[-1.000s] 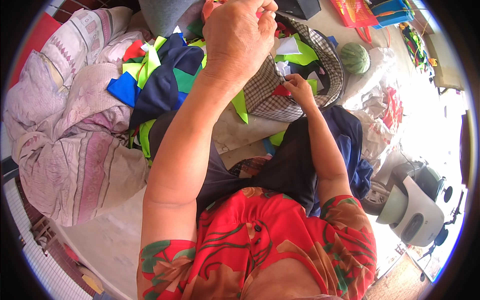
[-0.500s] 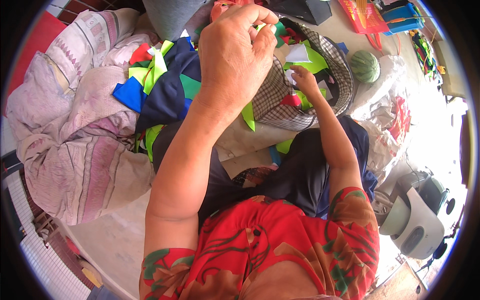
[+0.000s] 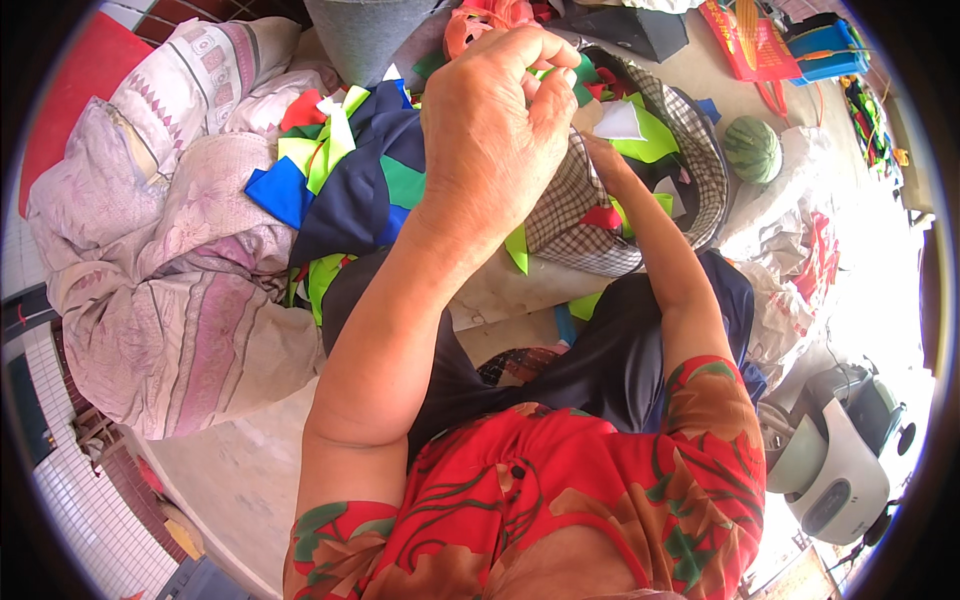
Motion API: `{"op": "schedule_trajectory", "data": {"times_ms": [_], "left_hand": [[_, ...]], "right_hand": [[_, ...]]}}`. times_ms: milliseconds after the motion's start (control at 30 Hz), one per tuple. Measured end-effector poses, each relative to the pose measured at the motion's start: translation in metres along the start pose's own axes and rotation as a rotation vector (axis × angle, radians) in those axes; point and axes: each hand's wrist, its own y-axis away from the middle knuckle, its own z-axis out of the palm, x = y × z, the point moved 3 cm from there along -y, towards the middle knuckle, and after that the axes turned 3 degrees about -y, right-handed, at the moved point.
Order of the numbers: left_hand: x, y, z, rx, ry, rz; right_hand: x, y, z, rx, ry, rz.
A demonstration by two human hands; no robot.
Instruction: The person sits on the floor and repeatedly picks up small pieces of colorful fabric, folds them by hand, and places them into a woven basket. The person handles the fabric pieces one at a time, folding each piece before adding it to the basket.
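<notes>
Left hand (image 3: 495, 130) now lower, grip clenched on green scraps (image 3: 545, 75); right hand (image 3: 600, 155) — grip unclear — inside checked bag (image 3: 690, 140).

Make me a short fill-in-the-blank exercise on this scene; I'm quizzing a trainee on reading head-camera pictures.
1. The right hand reaches into a bag with a ____ pattern.
2. The round striped fruit right of the bag is a ____.
3. The left hand is raised with its fingers ____.
4. The person's top is mainly ____ with a leaf print.

Missing words: checked; watermelon; curled; red
</notes>
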Motion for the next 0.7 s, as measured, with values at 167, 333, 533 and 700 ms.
{"op": "schedule_trajectory", "data": {"times_ms": [167,333,533,700], "left_hand": [[0.000,-0.003,-0.002,0.031,-0.014,0.035],[0.006,-0.002,-0.005,-0.019,-0.062,-0.016],[-0.003,0.000,0.002,-0.105,-0.069,-0.097],[-0.001,0.013,0.007,-0.324,-0.296,-0.038]], "right_hand": [[-0.046,0.035,-0.001,0.199,-0.189,-0.143],[-0.087,0.078,-0.008,0.074,-0.425,-0.445],[-0.103,0.125,0.022,-0.108,-0.562,-0.748],[-0.132,0.168,0.082,-0.340,-0.355,-0.907]]}}
